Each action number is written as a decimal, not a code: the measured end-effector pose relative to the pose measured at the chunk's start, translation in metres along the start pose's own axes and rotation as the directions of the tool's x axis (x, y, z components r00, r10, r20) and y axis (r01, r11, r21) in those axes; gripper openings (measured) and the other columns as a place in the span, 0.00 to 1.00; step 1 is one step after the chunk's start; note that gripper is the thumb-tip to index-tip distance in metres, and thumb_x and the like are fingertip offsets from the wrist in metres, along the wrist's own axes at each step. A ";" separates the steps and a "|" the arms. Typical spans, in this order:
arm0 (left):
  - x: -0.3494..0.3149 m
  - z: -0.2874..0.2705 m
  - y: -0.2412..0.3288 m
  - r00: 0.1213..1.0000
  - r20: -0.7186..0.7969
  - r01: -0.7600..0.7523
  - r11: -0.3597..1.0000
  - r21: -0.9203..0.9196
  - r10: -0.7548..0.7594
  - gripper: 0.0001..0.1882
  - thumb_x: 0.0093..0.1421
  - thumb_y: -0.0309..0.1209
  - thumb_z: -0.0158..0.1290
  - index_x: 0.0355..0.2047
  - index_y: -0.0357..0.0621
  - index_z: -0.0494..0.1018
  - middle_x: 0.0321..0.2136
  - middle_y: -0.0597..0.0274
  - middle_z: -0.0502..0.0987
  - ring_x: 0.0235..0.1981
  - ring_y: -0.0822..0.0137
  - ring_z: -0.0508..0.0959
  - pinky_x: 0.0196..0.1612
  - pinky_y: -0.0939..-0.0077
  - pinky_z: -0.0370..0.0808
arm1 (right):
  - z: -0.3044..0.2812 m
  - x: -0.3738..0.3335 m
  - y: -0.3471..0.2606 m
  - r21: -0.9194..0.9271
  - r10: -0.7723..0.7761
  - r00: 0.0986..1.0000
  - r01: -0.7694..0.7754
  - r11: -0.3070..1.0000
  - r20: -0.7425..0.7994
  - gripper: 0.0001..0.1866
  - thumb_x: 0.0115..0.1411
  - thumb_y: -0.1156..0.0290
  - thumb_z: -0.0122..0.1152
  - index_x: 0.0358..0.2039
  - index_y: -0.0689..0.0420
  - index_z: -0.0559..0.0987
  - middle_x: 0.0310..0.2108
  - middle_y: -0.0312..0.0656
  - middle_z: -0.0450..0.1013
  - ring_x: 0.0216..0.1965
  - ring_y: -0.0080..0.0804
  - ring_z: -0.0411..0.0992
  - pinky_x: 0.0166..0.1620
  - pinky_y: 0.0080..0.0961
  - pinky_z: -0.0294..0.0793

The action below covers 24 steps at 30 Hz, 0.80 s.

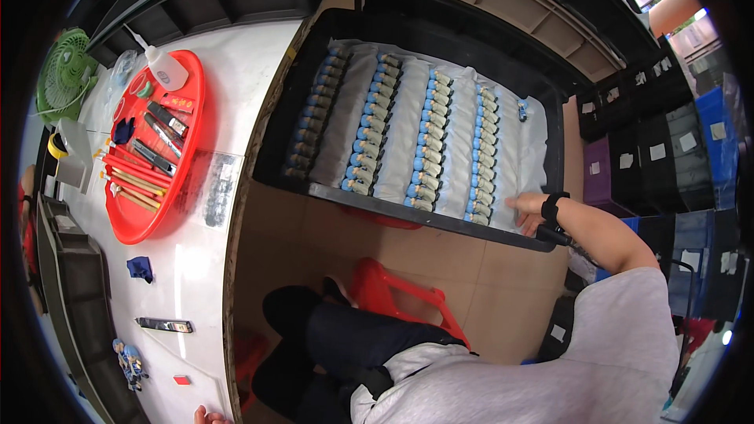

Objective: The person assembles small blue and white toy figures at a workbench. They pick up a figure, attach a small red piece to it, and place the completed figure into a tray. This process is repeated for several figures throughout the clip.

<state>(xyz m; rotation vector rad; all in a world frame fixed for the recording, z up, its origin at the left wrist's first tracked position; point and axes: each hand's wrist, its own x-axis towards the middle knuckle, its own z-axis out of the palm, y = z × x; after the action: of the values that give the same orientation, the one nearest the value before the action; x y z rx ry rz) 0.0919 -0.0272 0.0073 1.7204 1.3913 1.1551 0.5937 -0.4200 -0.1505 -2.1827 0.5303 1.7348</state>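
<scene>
My right hand (531,212) reaches over the near right corner of a large black crate (369,203). Its fingers are apart and rest at the edge of the white sheet (394,161) lining the crate; nothing shows in them. Small blue-and-cream figurines (430,141) lie on the sheet in several packed rows. One lone figurine (522,111) lies toward the far right of the sheet. Only a few fingers of my left hand (208,416) show at the lower edge, over the white table. Near it are a small red piece (182,380) and blue figurines (129,363).
On the white table (212,283) stands a red tray (126,228) with pens, brushes and a white squeeze bottle (166,69). A black pen (163,325) and dark blue cloth (140,268) lie nearer. A red stool (377,279) sits below the crate; stacked bins (656,153) stand right.
</scene>
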 end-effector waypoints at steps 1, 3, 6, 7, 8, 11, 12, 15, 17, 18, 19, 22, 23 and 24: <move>0.000 -0.001 0.000 1.000 0.009 -0.023 1.000 0.011 0.023 0.11 0.54 0.23 0.50 0.38 0.31 0.72 0.25 0.56 0.75 0.22 0.69 0.71 0.25 0.81 0.68 | 0.000 0.009 0.002 0.033 0.019 0.997 -0.022 0.999 0.074 0.42 0.59 0.46 0.41 0.57 0.74 0.48 0.50 0.66 0.58 0.45 0.51 0.69 0.41 0.39 0.73; 0.002 0.000 0.001 0.997 0.030 -0.071 0.997 0.033 0.070 0.11 0.55 0.23 0.50 0.38 0.31 0.72 0.26 0.56 0.75 0.23 0.70 0.72 0.26 0.82 0.69 | -0.002 0.030 0.008 0.094 0.071 0.984 -0.088 0.992 0.166 0.41 0.60 0.47 0.41 0.57 0.74 0.47 0.54 0.66 0.55 0.52 0.50 0.63 0.46 0.40 0.70; 0.003 -0.001 0.000 0.997 0.050 -0.058 0.998 0.007 0.057 0.11 0.55 0.22 0.50 0.39 0.31 0.72 0.27 0.55 0.75 0.24 0.70 0.72 0.27 0.83 0.69 | -0.012 0.067 0.021 0.162 0.129 0.964 -0.169 0.972 0.233 0.39 0.60 0.50 0.43 0.54 0.76 0.52 0.53 0.66 0.55 0.54 0.51 0.60 0.48 0.41 0.68; 0.003 -0.001 -0.001 0.997 0.055 -0.061 0.998 -0.002 0.061 0.11 0.55 0.22 0.49 0.39 0.31 0.72 0.27 0.55 0.75 0.24 0.70 0.73 0.27 0.83 0.69 | -0.015 0.077 0.028 0.170 0.123 0.957 -0.172 0.970 0.264 0.40 0.59 0.50 0.45 0.54 0.77 0.52 0.53 0.66 0.55 0.52 0.52 0.63 0.46 0.40 0.70; 0.004 -0.002 -0.002 0.996 0.063 -0.065 0.998 -0.013 0.066 0.11 0.55 0.22 0.49 0.39 0.31 0.72 0.27 0.55 0.75 0.24 0.70 0.73 0.27 0.83 0.69 | -0.020 0.086 0.035 0.180 0.117 0.949 -0.175 0.968 0.294 0.42 0.58 0.50 0.48 0.53 0.79 0.52 0.54 0.66 0.55 0.50 0.53 0.65 0.43 0.39 0.72; 0.002 -0.005 -0.007 0.998 0.047 -0.050 0.999 -0.016 0.050 0.11 0.55 0.22 0.49 0.38 0.31 0.72 0.28 0.55 0.75 0.25 0.70 0.73 0.27 0.83 0.69 | -0.006 0.015 -0.006 -0.150 0.013 0.999 -0.019 0.989 -0.042 0.31 0.55 0.60 0.51 0.45 0.80 0.63 0.42 0.65 0.68 0.34 0.51 0.75 0.33 0.35 0.76; 0.002 -0.006 -0.007 0.998 0.048 -0.045 0.999 -0.018 0.045 0.11 0.55 0.22 0.50 0.38 0.31 0.72 0.28 0.56 0.75 0.25 0.70 0.73 0.27 0.83 0.69 | -0.005 -0.004 -0.018 -0.391 -0.133 0.971 0.045 0.919 -0.201 0.26 0.52 0.65 0.50 0.41 0.80 0.65 0.35 0.62 0.71 0.26 0.49 0.74 0.29 0.34 0.76; 0.001 -0.003 -0.002 0.996 0.062 -0.069 0.998 0.003 0.069 0.11 0.55 0.22 0.50 0.39 0.32 0.72 0.27 0.56 0.76 0.24 0.71 0.73 0.26 0.83 0.69 | -0.015 -0.011 -0.042 -0.570 -0.507 0.732 0.197 0.798 -0.456 0.20 0.45 0.75 0.48 0.37 0.79 0.68 0.23 0.55 0.74 0.15 0.46 0.73 0.25 0.32 0.75; 0.001 -0.003 -0.002 0.995 0.061 -0.077 0.997 0.007 0.076 0.11 0.55 0.22 0.50 0.39 0.32 0.73 0.27 0.56 0.76 0.24 0.71 0.73 0.26 0.83 0.69 | -0.011 -0.012 -0.054 -0.271 -0.416 0.578 0.324 0.907 -0.702 0.21 0.49 0.68 0.49 0.38 0.75 0.69 0.31 0.58 0.73 0.28 0.47 0.75 0.26 0.33 0.75; 0.002 -0.002 -0.002 0.995 0.061 -0.083 0.997 0.006 0.082 0.11 0.55 0.22 0.50 0.38 0.32 0.73 0.27 0.56 0.76 0.24 0.71 0.73 0.26 0.83 0.69 | -0.013 -0.003 -0.057 -0.148 -0.322 0.539 0.341 0.928 -0.778 0.22 0.51 0.65 0.48 0.39 0.74 0.70 0.34 0.59 0.72 0.34 0.49 0.74 0.28 0.34 0.75; 0.002 -0.002 -0.003 0.993 0.063 -0.096 0.995 0.002 0.095 0.11 0.55 0.22 0.50 0.38 0.32 0.73 0.27 0.56 0.76 0.23 0.71 0.73 0.26 0.83 0.69 | -0.018 0.003 -0.060 -0.056 -0.235 0.569 0.314 0.948 -0.788 0.24 0.52 0.63 0.47 0.40 0.74 0.70 0.36 0.60 0.71 0.36 0.50 0.73 0.31 0.35 0.75; 0.004 -0.004 -0.007 0.988 0.068 -0.140 0.990 0.001 0.139 0.10 0.55 0.22 0.50 0.38 0.32 0.73 0.27 0.56 0.76 0.23 0.71 0.73 0.26 0.83 0.69 | -0.029 0.024 -0.058 0.152 -0.066 0.665 0.264 0.952 -0.744 0.27 0.55 0.58 0.44 0.44 0.72 0.69 0.41 0.60 0.70 0.42 0.52 0.71 0.40 0.37 0.73; 0.005 -0.005 -0.010 0.985 0.071 -0.158 0.987 0.003 0.158 0.11 0.55 0.22 0.50 0.38 0.32 0.73 0.27 0.56 0.76 0.24 0.70 0.73 0.26 0.83 0.69 | -0.033 0.030 -0.054 0.177 -0.072 0.705 0.274 0.945 -0.705 0.28 0.56 0.57 0.43 0.45 0.71 0.69 0.41 0.60 0.70 0.41 0.53 0.71 0.42 0.37 0.72; 0.005 -0.006 -0.012 0.982 0.078 -0.175 0.985 0.005 0.174 0.11 0.55 0.22 0.50 0.38 0.32 0.73 0.27 0.56 0.76 0.24 0.70 0.73 0.26 0.83 0.69 | -0.037 0.040 -0.046 0.204 -0.075 0.743 0.277 0.939 -0.665 0.28 0.56 0.56 0.43 0.46 0.70 0.69 0.42 0.60 0.69 0.41 0.53 0.71 0.44 0.38 0.71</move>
<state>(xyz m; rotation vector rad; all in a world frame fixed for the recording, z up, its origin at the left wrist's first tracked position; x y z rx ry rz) 0.0820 -0.0197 0.0007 1.9064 1.2228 1.1610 0.6552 -0.4004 -0.1809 -2.4715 0.6512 0.6911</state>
